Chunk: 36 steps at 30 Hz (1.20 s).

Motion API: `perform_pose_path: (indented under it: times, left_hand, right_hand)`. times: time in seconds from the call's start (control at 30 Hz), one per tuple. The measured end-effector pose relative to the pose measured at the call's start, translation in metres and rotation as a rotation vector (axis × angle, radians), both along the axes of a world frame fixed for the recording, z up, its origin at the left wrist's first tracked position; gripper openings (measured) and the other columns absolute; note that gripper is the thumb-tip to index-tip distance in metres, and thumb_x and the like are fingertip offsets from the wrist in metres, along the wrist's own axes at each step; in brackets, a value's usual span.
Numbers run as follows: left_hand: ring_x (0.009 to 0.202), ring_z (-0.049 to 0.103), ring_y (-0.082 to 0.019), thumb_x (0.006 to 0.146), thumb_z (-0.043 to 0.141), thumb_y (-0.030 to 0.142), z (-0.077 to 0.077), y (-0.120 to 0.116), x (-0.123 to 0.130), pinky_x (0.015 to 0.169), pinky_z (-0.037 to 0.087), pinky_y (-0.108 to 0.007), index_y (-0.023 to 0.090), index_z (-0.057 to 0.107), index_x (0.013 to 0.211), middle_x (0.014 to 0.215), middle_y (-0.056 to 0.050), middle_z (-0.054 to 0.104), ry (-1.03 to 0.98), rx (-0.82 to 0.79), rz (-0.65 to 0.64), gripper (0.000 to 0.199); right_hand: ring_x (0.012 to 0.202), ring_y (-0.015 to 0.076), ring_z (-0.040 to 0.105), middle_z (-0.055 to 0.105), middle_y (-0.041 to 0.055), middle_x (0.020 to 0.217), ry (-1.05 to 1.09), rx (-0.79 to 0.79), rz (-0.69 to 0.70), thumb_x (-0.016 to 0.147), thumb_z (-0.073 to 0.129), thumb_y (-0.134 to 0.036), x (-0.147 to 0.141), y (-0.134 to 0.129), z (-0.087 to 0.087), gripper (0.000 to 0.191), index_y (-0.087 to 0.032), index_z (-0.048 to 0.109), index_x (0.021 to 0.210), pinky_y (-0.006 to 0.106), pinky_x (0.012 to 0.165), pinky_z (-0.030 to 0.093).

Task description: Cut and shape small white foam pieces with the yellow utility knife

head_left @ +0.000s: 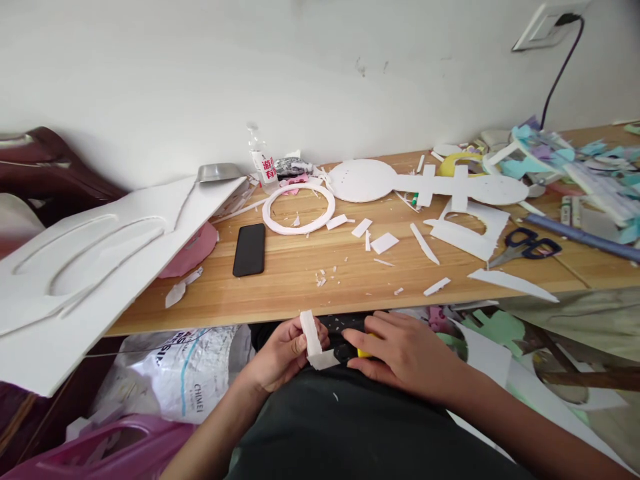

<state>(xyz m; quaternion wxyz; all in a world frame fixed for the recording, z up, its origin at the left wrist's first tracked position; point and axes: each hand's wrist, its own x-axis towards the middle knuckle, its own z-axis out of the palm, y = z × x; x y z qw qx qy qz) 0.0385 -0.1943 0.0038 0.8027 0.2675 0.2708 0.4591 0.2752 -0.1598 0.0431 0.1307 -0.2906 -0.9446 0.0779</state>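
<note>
Over my lap, below the table's front edge, my left hand (286, 350) pinches a short white foam-board strip (311, 332) between thumb and fingers. My right hand (400, 350) is wrapped round a yellow and black utility knife (367, 345). The knife's pale blade (324, 360) points left and meets the lower end of the strip; whether it has cut into it I cannot tell. Most of the knife's handle is hidden under my right fingers.
On the wooden table (280, 293) lie a phone (249, 250), a white ring (299, 230), cut white shapes (363, 180), scraps and blue-handled scissors (525, 245). A bottle (263, 163) stands by the wall. A large white board (115, 267) overhangs the left edge. Coloured pieces crowd the right.
</note>
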Motion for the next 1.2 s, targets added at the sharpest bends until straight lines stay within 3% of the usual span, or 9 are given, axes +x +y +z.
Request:
perform_pose_path:
  times: [0.13,0.3,0.57,0.73,1.2]
  left_hand:
    - [0.069,0.046,-0.010,0.074,0.078,0.033,0.001,0.000,0.001,0.064,0.036,-0.021,0.012,0.061,0.086,0.078,-0.002,0.049,-0.004,-0.002,0.006,0.030]
    - [0.066,0.048,-0.010,0.075,0.076,0.038,0.003,-0.002,-0.001,0.060,0.035,-0.020,0.011,0.062,0.085,0.077,-0.003,0.052,0.137,0.008,-0.013,0.032]
    - [0.072,0.049,-0.012,0.074,0.077,0.036,-0.001,-0.003,0.000,0.067,0.037,-0.022,0.011,0.064,0.088,0.080,-0.004,0.052,0.063,-0.024,0.011,0.031]
    - [0.067,0.047,-0.010,0.076,0.075,0.036,0.000,-0.003,-0.001,0.061,0.034,-0.020,0.011,0.063,0.086,0.079,-0.003,0.052,0.144,0.003,-0.022,0.029]
    - [0.067,0.051,-0.009,0.075,0.077,0.033,-0.001,-0.006,-0.003,0.062,0.038,-0.019,0.010,0.066,0.088,0.081,-0.004,0.056,0.115,-0.044,-0.013,0.029]
  right_hand:
    - [0.075,0.0171,0.056,0.059,0.0011,0.080,-0.006,0.014,-0.005,0.097,0.047,-0.045,0.001,0.001,0.000,0.030,-0.026,0.061,0.114,0.030,0.067,0.034]
    - [0.073,0.0166,0.054,0.057,0.0003,0.077,-0.008,-0.003,0.030,0.096,0.046,-0.048,-0.010,-0.001,0.002,0.030,-0.026,0.062,0.108,0.030,0.066,0.033]
    - [0.075,0.0165,0.055,0.059,0.0002,0.080,-0.032,-0.032,-0.008,0.097,0.047,-0.044,-0.002,0.001,-0.007,0.027,-0.027,0.060,0.113,0.029,0.068,0.034]
    - [0.072,0.0163,0.054,0.058,-0.0001,0.076,-0.010,0.005,0.037,0.097,0.044,-0.048,-0.010,-0.001,-0.004,0.029,-0.026,0.062,0.106,0.030,0.065,0.033]
    - [0.073,0.0162,0.054,0.058,0.0006,0.077,-0.001,-0.004,0.042,0.097,0.045,-0.047,-0.006,0.001,-0.008,0.029,-0.025,0.062,0.107,0.029,0.066,0.034]
